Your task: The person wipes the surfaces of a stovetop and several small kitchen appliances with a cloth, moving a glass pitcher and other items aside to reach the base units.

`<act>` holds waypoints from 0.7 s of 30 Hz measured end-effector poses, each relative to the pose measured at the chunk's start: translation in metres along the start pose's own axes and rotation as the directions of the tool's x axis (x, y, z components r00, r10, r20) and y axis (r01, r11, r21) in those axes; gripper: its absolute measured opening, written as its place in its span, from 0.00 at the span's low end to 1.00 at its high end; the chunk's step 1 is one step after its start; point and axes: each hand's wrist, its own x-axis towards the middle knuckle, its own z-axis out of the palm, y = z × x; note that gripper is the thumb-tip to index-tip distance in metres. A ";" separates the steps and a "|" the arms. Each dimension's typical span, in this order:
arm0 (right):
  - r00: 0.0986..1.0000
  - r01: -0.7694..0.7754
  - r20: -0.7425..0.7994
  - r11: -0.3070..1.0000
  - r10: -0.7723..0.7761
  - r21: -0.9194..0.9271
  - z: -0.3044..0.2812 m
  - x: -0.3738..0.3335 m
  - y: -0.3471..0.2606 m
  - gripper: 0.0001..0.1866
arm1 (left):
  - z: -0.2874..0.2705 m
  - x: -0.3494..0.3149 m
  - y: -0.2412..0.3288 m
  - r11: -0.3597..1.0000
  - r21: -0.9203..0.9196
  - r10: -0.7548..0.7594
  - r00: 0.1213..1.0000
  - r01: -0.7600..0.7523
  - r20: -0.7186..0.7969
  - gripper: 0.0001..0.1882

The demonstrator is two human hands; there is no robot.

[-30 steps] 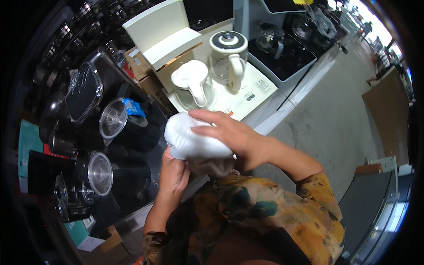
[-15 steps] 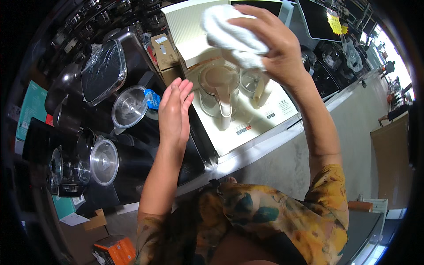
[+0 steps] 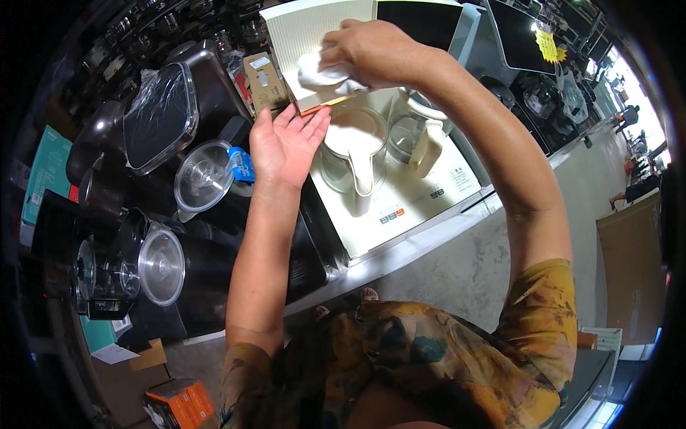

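My right hand (image 3: pixel 375 53) is closed on a bunched white cloth (image 3: pixel 325 75), which lies against the ribbed cream panel (image 3: pixel 321 32) standing at the back of a cream appliance base (image 3: pixel 400 214). Palm up and fingers spread, my left hand (image 3: pixel 289 146) holds nothing; its fingertips are near the panel's lower edge. On the base stands a clear jug with a cream lid and handle (image 3: pixel 362 168). Beside it, to the right, is a second clear jug with a cream handle (image 3: pixel 427 150), partly under my right forearm.
Left of my left arm sit a clear-lidded pot (image 3: pixel 204 179) with a blue wrapper (image 3: pixel 241 164), a dark plastic-wrapped pan (image 3: pixel 161 118) and another round clear lid (image 3: pixel 161 266). A small brown box (image 3: pixel 264 82) stands behind my left hand. A dark panel with a yellow tag (image 3: pixel 545 44) is at the far right.
My right hand has brought the cloth left and down onto the ribbed panel. My left hand has turned palm up, its fingers spreading and moving in under the panel's edge.
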 end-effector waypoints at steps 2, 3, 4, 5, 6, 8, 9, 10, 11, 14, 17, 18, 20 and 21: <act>0.991 -0.078 0.094 0.987 0.092 -0.141 -0.010 -0.014 0.008 0.22 | 0.001 -0.002 0.000 1.000 -0.008 0.013 1.000 -0.013 0.002 0.38; 0.986 -0.113 0.099 0.977 0.132 -0.180 -0.010 -0.025 0.014 0.23 | 0.003 -0.002 0.000 1.000 -0.005 0.012 1.000 -0.012 -0.004 0.37; 0.969 -0.157 0.150 0.955 0.199 -0.250 -0.015 -0.034 0.018 0.23 | 0.004 -0.002 -0.001 1.000 0.000 0.012 1.000 -0.012 -0.010 0.37; 0.945 -0.192 0.195 0.928 0.263 -0.319 -0.023 -0.041 0.021 0.23 | 0.005 -0.003 -0.001 1.000 0.004 0.016 1.000 -0.016 -0.018 0.37; 0.926 -0.214 0.214 0.899 0.311 -0.381 -0.030 -0.051 0.028 0.23 | 0.004 -0.003 -0.001 1.000 0.020 0.018 1.000 -0.018 -0.008 0.37; 0.898 -0.268 0.178 0.822 0.402 -0.502 -0.049 -0.060 0.028 0.23 | 0.001 -0.002 -0.002 0.998 0.050 0.027 1.000 -0.028 0.006 0.37; 0.914 -0.277 0.112 0.804 0.389 -0.526 -0.060 -0.060 0.025 0.24 | -0.001 -0.003 -0.001 0.998 0.054 0.034 0.999 -0.035 0.006 0.37; 0.952 -0.281 -0.041 0.816 0.303 -0.505 -0.059 -0.062 0.027 0.25 | 0.000 -0.002 -0.002 0.998 0.058 0.034 0.999 -0.034 0.012 0.37; 0.958 -0.280 -0.196 0.829 0.209 -0.483 -0.058 -0.062 0.026 0.26 | 0.000 -0.002 -0.003 0.997 0.062 0.034 0.999 -0.035 0.019 0.37; 0.979 -0.111 -0.189 0.979 0.077 -0.173 -0.061 -0.033 -0.014 0.26 | -0.008 -0.002 0.002 1.000 0.031 0.002 0.998 -0.003 0.055 0.36; 0.962 0.102 -0.246 0.993 -0.115 -0.064 -0.033 -0.001 -0.052 0.24 | -0.001 -0.002 -0.001 0.997 0.061 0.054 0.996 -0.050 -0.067 0.36; 0.965 0.103 -0.234 0.992 -0.118 -0.076 -0.021 0.006 -0.055 0.23 | 0.004 -0.005 -0.003 0.995 0.065 0.080 0.996 -0.076 -0.051 0.36; 0.988 0.042 -0.148 0.997 -0.052 -0.069 -0.006 0.009 -0.045 0.23 | 0.004 -0.002 -0.004 0.999 -0.026 0.026 0.999 -0.027 -0.034 0.37; 0.997 -0.018 -0.078 0.999 0.014 -0.045 -0.002 0.008 -0.035 0.22 | 0.002 -0.001 -0.003 0.998 -0.069 0.005 1.000 -0.007 -0.030 0.37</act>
